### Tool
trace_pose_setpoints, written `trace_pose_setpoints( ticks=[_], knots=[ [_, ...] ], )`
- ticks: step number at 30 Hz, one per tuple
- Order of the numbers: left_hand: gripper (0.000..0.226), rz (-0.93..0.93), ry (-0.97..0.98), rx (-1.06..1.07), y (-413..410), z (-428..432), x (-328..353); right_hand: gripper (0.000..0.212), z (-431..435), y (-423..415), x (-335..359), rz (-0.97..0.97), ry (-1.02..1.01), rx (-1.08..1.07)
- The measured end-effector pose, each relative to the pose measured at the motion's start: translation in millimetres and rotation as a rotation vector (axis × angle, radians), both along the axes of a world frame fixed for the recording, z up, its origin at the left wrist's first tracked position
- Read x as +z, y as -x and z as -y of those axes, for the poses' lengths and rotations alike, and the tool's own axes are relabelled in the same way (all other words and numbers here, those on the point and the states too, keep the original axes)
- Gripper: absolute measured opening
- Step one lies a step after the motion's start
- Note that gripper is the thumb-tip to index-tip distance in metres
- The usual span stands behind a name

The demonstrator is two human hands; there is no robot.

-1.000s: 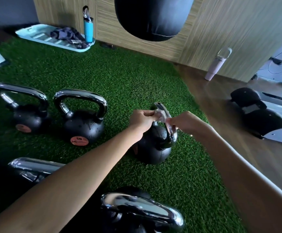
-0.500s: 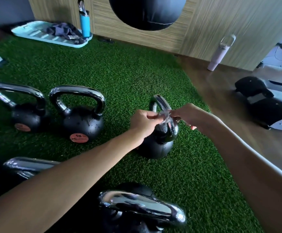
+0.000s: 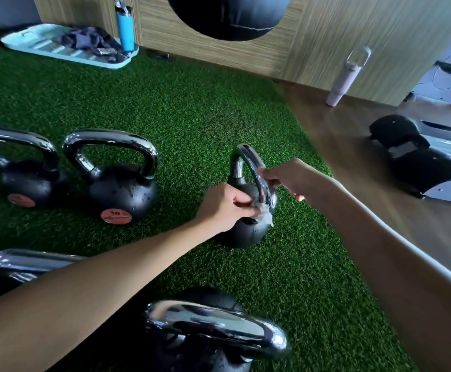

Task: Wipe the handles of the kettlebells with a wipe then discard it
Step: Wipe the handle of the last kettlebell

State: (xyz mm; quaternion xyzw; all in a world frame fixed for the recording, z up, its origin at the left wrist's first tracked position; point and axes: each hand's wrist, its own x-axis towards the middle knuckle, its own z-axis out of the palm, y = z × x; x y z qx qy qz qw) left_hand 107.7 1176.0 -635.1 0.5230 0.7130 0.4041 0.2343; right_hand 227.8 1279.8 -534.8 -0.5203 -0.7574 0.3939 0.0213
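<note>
A small black kettlebell (image 3: 241, 233) with a chrome handle (image 3: 248, 157) stands on the green turf (image 3: 192, 103) in the middle of the view. My left hand (image 3: 223, 206) pinches a crumpled white wipe (image 3: 264, 217) against the lower near leg of that handle. My right hand (image 3: 290, 178) grips the handle from the right side, just above the wipe. Several more black kettlebells with chrome handles stand around: two at the left (image 3: 122, 191) (image 3: 27, 183), one at the lower left edge (image 3: 20, 267), and one close below me (image 3: 208, 334).
A black punching bag (image 3: 229, 17) hangs above the far turf. A blue bottle (image 3: 125, 28) stands by a pale tray (image 3: 44, 47) holding a dark cloth at the back left. On the wood floor, a lilac bottle (image 3: 345, 76) and black-grey machine parts (image 3: 417, 157) sit at the right.
My left hand has slid the wipe from the top of the handle down its near leg. My right hand has shifted onto the handle's right side. The view has moved closer.
</note>
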Motion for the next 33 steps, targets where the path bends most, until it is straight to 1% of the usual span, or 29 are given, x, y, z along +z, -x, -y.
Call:
trace_pose_setpoints(
  ticks=[3,9,12,14,15,16,17,18,19,21,24,26,28,30,33],
  knots=[
    [0.04,0.002,0.035,-0.006,1,-2,-9,0.038,0,0,1,0.007,-0.01,0.011],
    [0.04,-0.004,0.082,0.042,-1,-1,-15,0.04,-2,-2,-2,0.053,-0.063,0.07],
    [0.042,0.071,0.079,0.184,-1,4,-8,0.045,-2,-10,-10,0.034,-0.087,0.132],
    [0.038,0.16,-0.004,0.272,1,11,-2,0.045,0,-21,-16,0.011,-0.202,0.241],
    [0.034,0.207,-0.057,0.277,2,16,2,0.051,2,-28,-14,-0.011,-0.298,0.286],
    [0.031,0.262,-0.104,0.262,2,21,7,0.065,5,-35,-10,-0.042,-0.379,0.318],
    [0.028,0.327,-0.144,0.242,2,27,13,0.072,7,-41,-4,-0.083,-0.411,0.352],
    [0.027,0.39,-0.172,0.23,1,30,20,0.071,8,-46,1,-0.12,-0.395,0.383],
    [0.029,0.431,-0.187,0.226,0,32,27,0.066,8,-50,5,-0.137,-0.367,0.412],
    [0.031,0.481,-0.208,0.218,-1,34,39,0.058,6,-56,9,-0.171,-0.345,0.428],
    [0.038,0.564,-0.22,0.164,-7,35,57,0.056,5,-57,9,-0.256,-0.318,0.435],
    [0.038,0.617,-0.182,0.122,-15,33,63,0.053,5,-55,6,-0.296,-0.325,0.444],
    [0.032,0.651,-0.12,0.104,-21,31,68,0.044,3,-56,3,-0.379,-0.325,0.405],
    [0.032,0.667,-0.064,0.105,-19,28,67,0.033,-1,-59,-1,-0.442,-0.302,0.369],
    [0.032,0.666,-0.016,0.192,-14,26,68,0.025,-12,-65,-7,-0.49,-0.273,0.193]
  ],
)
